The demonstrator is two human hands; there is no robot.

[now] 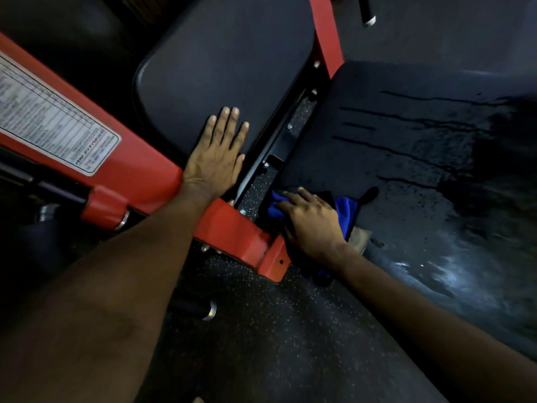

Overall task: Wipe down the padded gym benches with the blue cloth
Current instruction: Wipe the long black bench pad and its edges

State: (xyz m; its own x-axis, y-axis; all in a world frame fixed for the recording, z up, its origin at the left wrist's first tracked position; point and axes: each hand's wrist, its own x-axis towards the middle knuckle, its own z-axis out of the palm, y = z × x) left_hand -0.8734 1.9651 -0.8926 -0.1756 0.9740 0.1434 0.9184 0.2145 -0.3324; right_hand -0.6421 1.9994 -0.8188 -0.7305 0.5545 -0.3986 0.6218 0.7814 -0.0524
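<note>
— Our left forearm point(101, 286) fills the near corner and crosses the red frame point(232, 228); our right forearm point(421, 330) lies along the near edge of the wet pad point(406, 170).
— And between them?
— Speckled floor point(276, 330), a wedge that narrows toward the frame's corner.
— Where is the blue cloth point(276, 207)?
— Under our right hand point(312, 225), at the wet pad's near left corner, right at the edge. The fingers are slightly apart and press down on it, not curled round it.
— Our left hand point(213, 162)?
— Flat on the near corner of the dry pad point(226, 68), with the fingers straight and a little fanned and the thumb toward the gap.
— The gap?
— Narrow, with a black bracket point(279, 146) and bolts in it. Beyond our right hand the wet pad runs on to the right, streaked with drips. A red upright point(327, 33) rises between the two pads at the far end.
</note>
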